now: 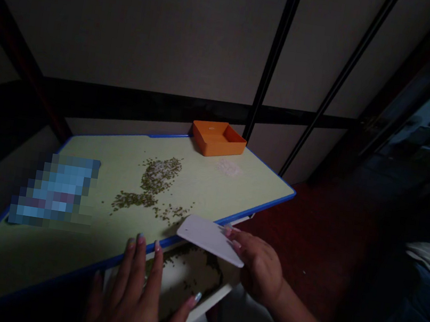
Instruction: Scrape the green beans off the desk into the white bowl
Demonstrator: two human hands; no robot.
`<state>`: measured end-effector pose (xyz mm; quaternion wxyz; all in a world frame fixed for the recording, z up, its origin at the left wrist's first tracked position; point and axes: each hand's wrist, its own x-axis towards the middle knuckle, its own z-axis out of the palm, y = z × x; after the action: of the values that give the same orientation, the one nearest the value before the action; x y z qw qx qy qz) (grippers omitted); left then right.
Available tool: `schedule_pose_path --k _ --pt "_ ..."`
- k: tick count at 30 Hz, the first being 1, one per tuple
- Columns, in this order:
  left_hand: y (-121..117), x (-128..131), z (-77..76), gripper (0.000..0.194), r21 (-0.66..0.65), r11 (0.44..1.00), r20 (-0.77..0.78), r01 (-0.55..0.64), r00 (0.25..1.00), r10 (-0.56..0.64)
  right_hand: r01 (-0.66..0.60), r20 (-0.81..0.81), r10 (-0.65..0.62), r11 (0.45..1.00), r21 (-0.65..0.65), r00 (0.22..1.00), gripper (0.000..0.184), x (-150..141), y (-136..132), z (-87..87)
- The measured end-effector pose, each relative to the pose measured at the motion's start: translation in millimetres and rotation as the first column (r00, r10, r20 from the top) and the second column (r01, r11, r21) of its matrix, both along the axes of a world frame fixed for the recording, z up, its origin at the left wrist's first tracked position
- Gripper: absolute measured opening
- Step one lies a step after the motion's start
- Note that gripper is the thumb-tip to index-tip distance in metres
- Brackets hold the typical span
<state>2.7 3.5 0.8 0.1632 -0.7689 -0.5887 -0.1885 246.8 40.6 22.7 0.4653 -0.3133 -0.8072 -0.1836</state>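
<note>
My right hand [259, 267] grips a white flat plastic scraper [209, 236] at the near edge of a pale green table with a blue rim [256, 206]. My left hand [139, 289] holds a white tray [185, 277] just under the table's edge; its fingers curl over the tray's rim and reach the table edge. The tray holds a layer of small green beans mixed with white grains. A scatter of the same green beans [152, 186] lies on the table in front of the scraper.
An empty orange square tray [218, 138] stands at the table's far edge. A small patch of white grains [230, 167] lies just in front of it. A blurred blue object [55, 191] rests at the table's left. Dark red floor lies to the right.
</note>
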Motion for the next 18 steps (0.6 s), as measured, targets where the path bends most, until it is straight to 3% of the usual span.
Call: schedule_pose_path --k 5,11,18 --pt "-1 -2 1.4 0.072 0.018 1.000 0.003 0.026 1.000 -0.026 0.063 0.090 -0.063 0.998 0.004 0.994 0.020 -5 4 7.8" --pt "0 -1 0.9 0.070 0.012 1.000 0.019 0.016 1.000 -0.016 0.169 0.124 -0.170 0.985 0.021 0.978 0.022 1 10 2.3" --pt "2 -1 -0.2 0.071 0.018 1.000 0.004 0.011 1.000 -0.011 0.239 0.199 -0.206 0.959 -0.156 0.958 0.021 14 27 4.1"
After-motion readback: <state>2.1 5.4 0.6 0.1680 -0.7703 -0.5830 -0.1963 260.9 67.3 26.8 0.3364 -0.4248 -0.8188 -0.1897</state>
